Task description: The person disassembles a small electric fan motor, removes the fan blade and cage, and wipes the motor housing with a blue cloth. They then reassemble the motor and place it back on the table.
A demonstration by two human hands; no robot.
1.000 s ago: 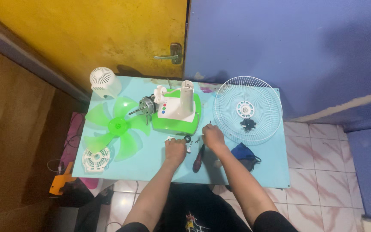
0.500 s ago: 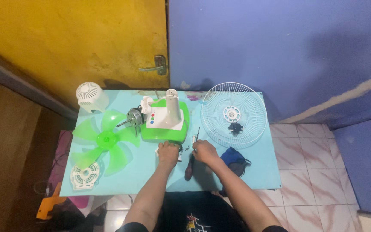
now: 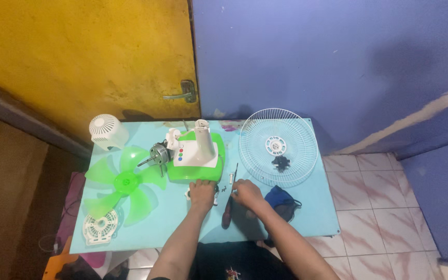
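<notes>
Already stripped: blade (image 3: 123, 182), grille (image 3: 277, 147), motor cover (image 3: 107, 130) off | our left hand (image 3: 202, 193) at base (image 3: 197, 161), grip unclear | right hand (image 3: 247, 193) pinching small screws (image 3: 226, 189) | screwdriver (image 3: 229, 206) on worktop (image 3: 317, 218)

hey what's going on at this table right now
A person sits at a light blue table with a desk fan taken apart on it. The left hand rests against the front edge of the green and white fan base; the right hand is beside small loose parts near a screwdriver. The green blade, white wire guard and white motor cover lie apart around them.
</notes>
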